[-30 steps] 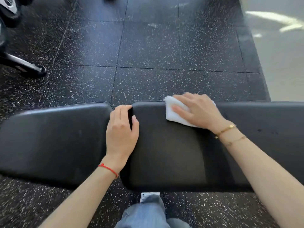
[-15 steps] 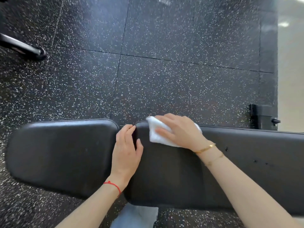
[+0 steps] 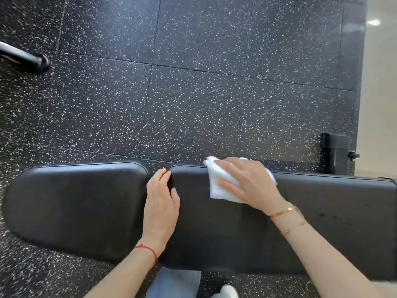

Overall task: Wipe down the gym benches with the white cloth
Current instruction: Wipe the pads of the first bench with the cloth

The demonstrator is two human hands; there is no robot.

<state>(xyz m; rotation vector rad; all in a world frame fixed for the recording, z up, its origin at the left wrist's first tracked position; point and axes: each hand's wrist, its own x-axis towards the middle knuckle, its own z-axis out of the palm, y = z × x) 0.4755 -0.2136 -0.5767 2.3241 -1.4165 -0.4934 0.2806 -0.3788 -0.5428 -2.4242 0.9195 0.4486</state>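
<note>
A black padded gym bench lies across the lower half of the head view, in two pads: a shorter seat pad [image 3: 75, 207] on the left and a long back pad [image 3: 333, 229] on the right. My right hand [image 3: 249, 183] presses a folded white cloth [image 3: 217, 186] flat on the far edge of the long pad, near its left end. My left hand [image 3: 161, 203] rests over the gap between the pads, fingers curled into it, thumb on the long pad.
Black speckled rubber floor tiles [image 3: 193, 93] lie beyond the bench. A black metal bench foot [image 3: 335, 153] stands at the far right, and a machine's tube foot [image 3: 32, 59] sits at the upper left. Pale flooring [image 3: 380, 104] runs along the right edge. My leg and shoe show below.
My right hand has slid the cloth to the right along the long pad's far edge. The left hand has stayed on the gap. The view tilted, showing more floor.
</note>
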